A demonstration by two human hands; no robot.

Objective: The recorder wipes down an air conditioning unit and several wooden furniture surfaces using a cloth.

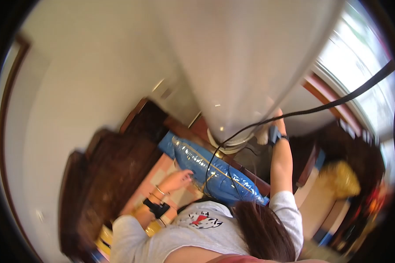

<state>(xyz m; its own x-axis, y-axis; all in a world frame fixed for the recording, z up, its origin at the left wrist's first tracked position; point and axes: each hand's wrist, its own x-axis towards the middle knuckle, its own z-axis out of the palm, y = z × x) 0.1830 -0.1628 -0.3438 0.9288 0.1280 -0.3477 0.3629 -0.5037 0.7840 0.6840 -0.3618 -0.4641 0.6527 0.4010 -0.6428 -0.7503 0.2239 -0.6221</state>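
My left hand [183,178], with a bracelet and a black wrist strap, hovers at the near edge of a blue plastic-wrapped bundle [197,164]; its fingers are loosely bent and apart, and nothing shows in them. The bundle is long, glossy and crossed by yellowish cord or tape. Beyond it rises a tall white rounded column [237,82], blurred, on a pale base. My right hand [279,115] is at the column's right side, largely blurred. A light beige thing, possibly cloth, shows beside its wrist; whether the hand grips anything is unclear.
A black cable [302,112] runs from the upper right across the column and bundle. Dark wooden furniture [108,177] stands at left, with more at right. A yellow plastic-wrapped item [344,180] lies at right. A bright window [355,62] is at upper right; pale walls surround the column.
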